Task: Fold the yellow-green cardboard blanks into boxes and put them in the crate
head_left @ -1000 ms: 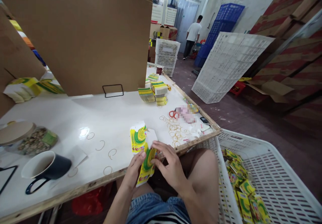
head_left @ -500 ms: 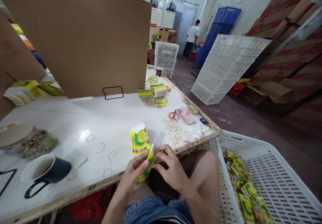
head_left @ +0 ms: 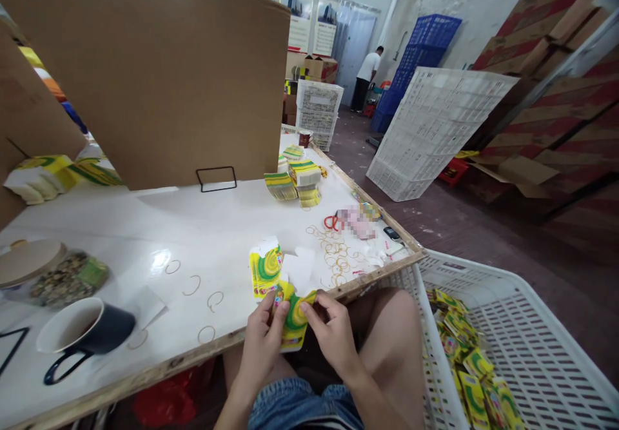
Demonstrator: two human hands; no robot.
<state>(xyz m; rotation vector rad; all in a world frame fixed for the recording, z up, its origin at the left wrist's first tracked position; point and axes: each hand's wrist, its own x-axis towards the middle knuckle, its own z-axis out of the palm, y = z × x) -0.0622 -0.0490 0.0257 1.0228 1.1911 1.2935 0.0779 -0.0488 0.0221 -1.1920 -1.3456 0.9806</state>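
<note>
A yellow and green printed packet (head_left: 296, 317) is held over the table's front edge, its printed face toward me. My left hand (head_left: 265, 327) pinches its left side, thumb on the front. My right hand (head_left: 333, 330) grips the upper right corner between thumb and fingers. Just beyond my hands, a small group of similar yellow-green printed pieces (head_left: 265, 267) lies on the white table (head_left: 213, 224). Beside it rests a white paper piece (head_left: 298, 269). Whether the held packet has anything inside I cannot tell.
Rubber bands (head_left: 336, 249) lie right of my hands, near red-handled scissors (head_left: 333, 223). A dark mug (head_left: 104, 327) stands at left. A white basket (head_left: 527, 314) with yellow packets sits at my right. Cardboard (head_left: 193, 82) stands upright behind; a person (head_left: 368, 72) stoops far off.
The packet has turned from edge-on to facing me, and my right hand has moved to its upper right corner. The white paper shows more fully. The distant person has bent forward.
</note>
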